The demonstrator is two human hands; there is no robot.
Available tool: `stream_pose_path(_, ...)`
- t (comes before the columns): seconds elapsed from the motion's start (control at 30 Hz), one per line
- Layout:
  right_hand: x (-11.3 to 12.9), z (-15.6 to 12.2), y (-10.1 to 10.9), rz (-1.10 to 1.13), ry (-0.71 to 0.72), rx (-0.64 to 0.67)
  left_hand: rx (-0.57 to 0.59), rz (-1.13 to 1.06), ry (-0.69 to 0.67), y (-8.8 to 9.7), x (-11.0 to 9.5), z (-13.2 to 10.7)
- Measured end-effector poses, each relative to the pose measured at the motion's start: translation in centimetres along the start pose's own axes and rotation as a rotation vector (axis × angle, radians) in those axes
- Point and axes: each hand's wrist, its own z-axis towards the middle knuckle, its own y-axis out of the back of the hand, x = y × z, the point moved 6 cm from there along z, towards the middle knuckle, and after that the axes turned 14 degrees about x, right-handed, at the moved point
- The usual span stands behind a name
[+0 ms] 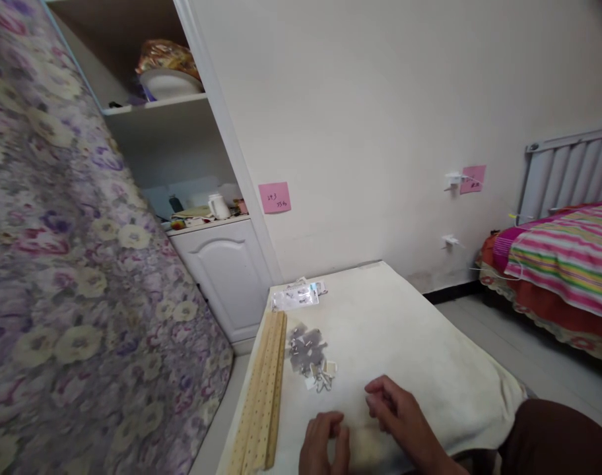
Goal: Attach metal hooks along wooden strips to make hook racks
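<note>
My left hand [325,441] rests at the near edge of a cream-covered table [404,330], fingers curled inward; whatever is in them is too small to name. My right hand [400,415] lies just to its right, fingers bent and pressed together, pointing left toward the left hand. A pile of small grey metal parts [307,351] with a few white pieces [325,373] lies just beyond the hands. A perforated wooden strip [264,389] runs along the table's left edge. Clear plastic packets [297,295] sit at the far left corner.
A floral purple cloth [68,264] fills the left side. A white cabinet [222,270] with cluttered shelves stands behind. Pink notes [274,197] hang on the wall. A bed with a striped blanket [568,257] is at the right, with grey floor between.
</note>
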Motion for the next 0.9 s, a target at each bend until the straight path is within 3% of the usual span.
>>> stream_pose_path(0.13, 4.2, 0.5, 0.7, 0.097, -0.001, 0.033, 0.115, -0.074, 0.041, 2.6, -4.4, 1.9)
stream_pose_path(0.27, 6.0, 1.7, 1.1, 0.233, -0.095, 0.136, 0.089, -0.249, 0.094, 4.0, -5.8, 3.6)
stream_pose_path(0.53, 6.2, 3.2, 4.0, 0.212, -0.142, 0.071, 0.129, -0.456, 0.201, 4.2, -3.8, 6.9)
stream_pose_path(0.7, 5.5, 3.8, 6.1, 0.177, -0.17, 0.011, 0.088, -0.469, 0.26, 5.0, -2.3, 7.9)
stream_pose_path(0.9, 4.9, 4.2, 6.4, 0.177, -0.184, -0.001, 0.082, -0.449, 0.277, 5.0, -1.7, 8.4)
